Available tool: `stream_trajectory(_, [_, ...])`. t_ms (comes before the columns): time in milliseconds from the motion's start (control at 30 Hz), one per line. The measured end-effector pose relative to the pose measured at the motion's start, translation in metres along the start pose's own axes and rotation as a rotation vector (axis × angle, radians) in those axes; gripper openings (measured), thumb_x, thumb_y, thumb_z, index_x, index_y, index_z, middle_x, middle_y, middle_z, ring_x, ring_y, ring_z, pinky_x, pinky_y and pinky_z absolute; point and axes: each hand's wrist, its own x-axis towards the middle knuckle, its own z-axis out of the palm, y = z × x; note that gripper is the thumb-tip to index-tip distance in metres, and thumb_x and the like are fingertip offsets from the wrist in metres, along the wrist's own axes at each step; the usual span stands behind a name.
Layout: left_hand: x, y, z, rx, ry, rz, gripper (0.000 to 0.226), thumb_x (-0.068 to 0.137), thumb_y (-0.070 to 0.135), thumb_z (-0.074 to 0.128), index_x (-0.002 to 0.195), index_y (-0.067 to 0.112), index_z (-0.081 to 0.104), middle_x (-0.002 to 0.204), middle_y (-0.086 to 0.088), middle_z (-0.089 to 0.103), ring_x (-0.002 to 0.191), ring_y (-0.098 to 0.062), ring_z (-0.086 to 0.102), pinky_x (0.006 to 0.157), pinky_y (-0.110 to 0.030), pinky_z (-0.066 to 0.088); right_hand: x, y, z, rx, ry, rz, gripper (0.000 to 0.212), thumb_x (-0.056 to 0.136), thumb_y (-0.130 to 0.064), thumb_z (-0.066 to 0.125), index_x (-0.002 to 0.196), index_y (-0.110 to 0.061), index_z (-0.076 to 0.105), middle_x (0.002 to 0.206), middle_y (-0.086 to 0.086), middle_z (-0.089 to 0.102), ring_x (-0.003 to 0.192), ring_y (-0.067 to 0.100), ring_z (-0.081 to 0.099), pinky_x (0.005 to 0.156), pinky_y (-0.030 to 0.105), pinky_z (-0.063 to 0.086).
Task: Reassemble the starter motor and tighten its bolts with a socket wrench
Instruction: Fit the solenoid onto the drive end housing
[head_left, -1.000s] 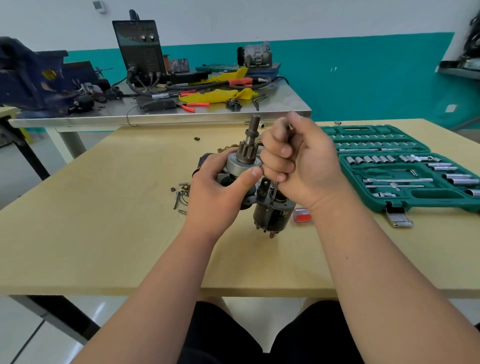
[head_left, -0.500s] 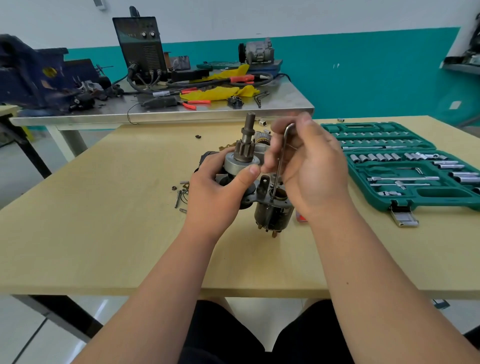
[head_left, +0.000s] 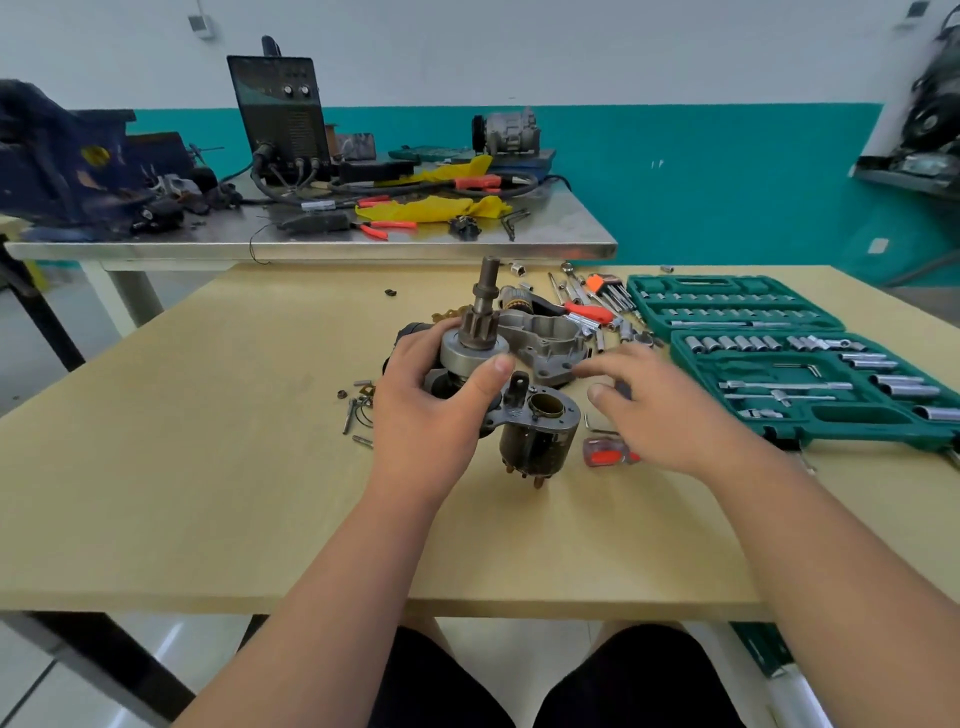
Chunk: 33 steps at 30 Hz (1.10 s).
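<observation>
The starter motor stands upright in the middle of the wooden table, its pinion shaft pointing up and its solenoid barrel toward me. My left hand grips the round clutch body below the pinion, thumb across its front. My right hand hovers just right of the motor with fingers spread and holds nothing. Beneath that hand lies a thin bent metal key. The grey nose housing lies on the table behind the motor.
An open green socket case fills the right side. Loose sockets, hex keys and a red-handled tool lie behind the housing. A small red-handled screwdriver lies by the solenoid. Small bolts and clips sit left of the motor. A cluttered steel bench stands behind.
My right hand lifted the thin bent key out of the motor, let go of it on the table and moved right, opening. My left hand kept its grip.
</observation>
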Motion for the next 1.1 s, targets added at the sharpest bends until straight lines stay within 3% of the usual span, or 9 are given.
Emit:
stream_trajectory(67, [0.001,0.0,0.001,0.008,0.017,0.003,0.027,0.068,0.055,0.069,0.094,0.06,0.063,0.105,0.02,0.063,0.099,-0.003,0.065,0.086,-0.04,0.057,-0.009,-0.01,-0.01,0.081,0.115,-0.162,0.016,0.094,-0.035,0.053,0.099,-0.048,0.059,0.101,-0.026,0.052,0.088,-0.01,0.048,0.076,0.019,0.041])
stream_trajectory(133, [0.002,0.002,0.002,0.027,0.015,0.0,0.027,0.068,0.055,0.069,0.094,0.058,0.062,0.104,0.02,0.063,0.098,-0.002,0.064,0.087,-0.041,0.057,-0.014,-0.027,-0.017,0.033,0.053,-0.296,0.008,0.087,-0.04,0.058,0.084,-0.047,0.059,0.087,-0.023,0.054,0.086,-0.01,0.049,0.065,0.018,0.036])
stream_trajectory(300, [0.005,0.005,0.003,0.054,-0.019,-0.01,0.036,0.068,0.055,0.069,0.102,0.051,0.06,0.108,0.016,0.062,0.1,-0.004,0.064,0.089,-0.041,0.056,-0.011,-0.046,-0.022,-0.186,-0.078,-0.331,0.013,0.091,-0.03,0.06,0.099,-0.034,0.069,0.08,-0.026,0.049,0.074,-0.008,0.047,0.061,0.011,0.03])
stream_trajectory(433, [0.005,0.008,0.004,0.052,-0.035,-0.021,0.036,0.071,0.045,0.073,0.106,0.044,0.063,0.11,0.014,0.062,0.101,-0.006,0.064,0.089,-0.041,0.055,-0.007,-0.048,-0.028,-0.229,-0.126,-0.302,0.014,0.092,-0.028,0.058,0.098,-0.033,0.07,0.074,-0.025,0.054,0.068,-0.008,0.051,0.056,0.01,0.031])
stream_trajectory(600, [0.008,0.012,0.005,0.062,-0.068,-0.012,0.035,0.072,0.042,0.074,0.106,0.042,0.064,0.109,0.014,0.063,0.1,-0.007,0.064,0.089,-0.041,0.055,-0.007,-0.05,-0.029,-0.298,-0.127,-0.353,0.011,0.092,-0.029,0.057,0.093,-0.031,0.067,0.074,-0.019,0.054,0.07,-0.003,0.051,0.058,0.015,0.037])
stream_trajectory(733, [0.01,0.013,0.006,0.067,-0.097,-0.006,0.039,0.071,0.041,0.074,0.11,0.036,0.067,0.109,0.013,0.063,0.1,-0.012,0.065,0.088,-0.043,0.056,-0.008,-0.055,-0.034,-0.417,-0.135,-0.409,0.015,0.092,-0.031,0.053,0.094,-0.028,0.067,0.086,-0.011,0.058,0.079,0.01,0.055,0.069,0.031,0.048])
stream_trajectory(900, [0.009,0.014,0.004,0.08,-0.144,0.029,0.035,0.069,0.048,0.073,0.103,0.047,0.063,0.108,0.015,0.063,0.1,-0.007,0.063,0.089,-0.038,0.055,-0.011,-0.061,-0.037,-0.676,-0.142,-0.52,0.026,0.097,-0.037,0.039,0.102,-0.028,0.063,0.096,-0.007,0.056,0.08,0.013,0.048,0.076,0.034,0.05])
stream_trajectory(1100, [0.014,0.015,0.001,0.115,-0.223,0.034,0.04,0.073,0.042,0.074,0.111,0.043,0.063,0.113,0.016,0.061,0.107,-0.006,0.061,0.096,-0.04,0.051,-0.011,-0.058,-0.035,-0.694,-0.122,-0.498,0.03,0.099,-0.041,0.035,0.108,-0.028,0.06,0.104,-0.006,0.055,0.09,0.016,0.053,0.083,0.04,0.049])
